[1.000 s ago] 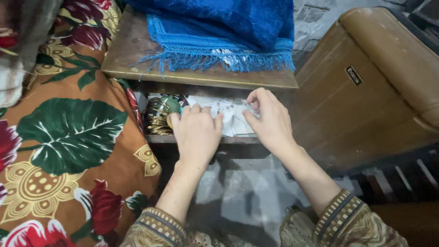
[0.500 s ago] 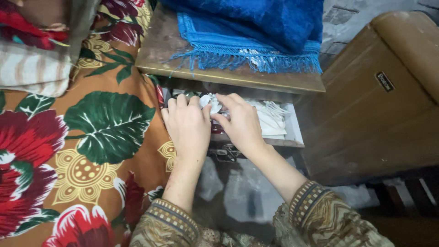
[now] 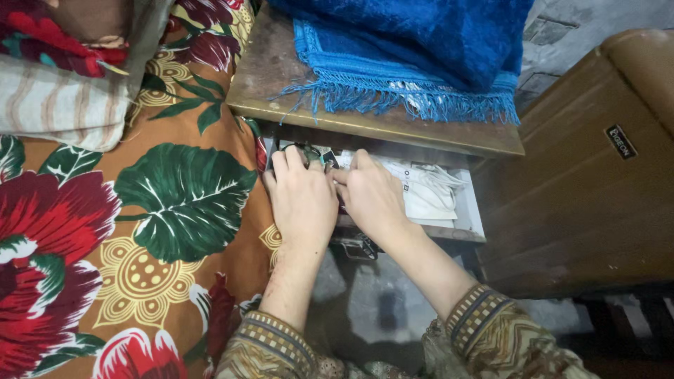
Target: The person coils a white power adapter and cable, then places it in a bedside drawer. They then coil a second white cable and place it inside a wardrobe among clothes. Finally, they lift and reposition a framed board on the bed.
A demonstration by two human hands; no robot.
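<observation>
1. Two bare hands reach into one open drawer [image 3: 472, 214] of a small wooden table [image 3: 261, 77]. The left hand [image 3: 303, 200] and the right hand [image 3: 372, 196] lie side by side, backs up, thumbs almost touching.
2. The left hand's fingers curl down over the drawer's left end. A few dark rings, seemingly bangles [image 3: 298, 149], peek out just beyond its fingertips. Whether it grasps any of them cannot be told, since the palm hides what lies beneath.
3. The right hand's fingers bend into the drawer just beside the left hand. Whether it grips anything is likewise hidden.
4. One heap of white papers and plastic packets [image 3: 428, 189] fills the drawer to the right of the right hand, apart from its knuckles.
5. One blue fringed cloth [image 3: 421, 49] lies on the tabletop, beyond both hands.
6. One floral bedspread [image 3: 140, 224] spreads out to the left of the left hand.
7. One brown wooden cabinet [image 3: 583, 182] stands to the right of the right hand.
8. Two patterned sleeves [image 3: 491, 333] cover the forearms, near the wrists.
</observation>
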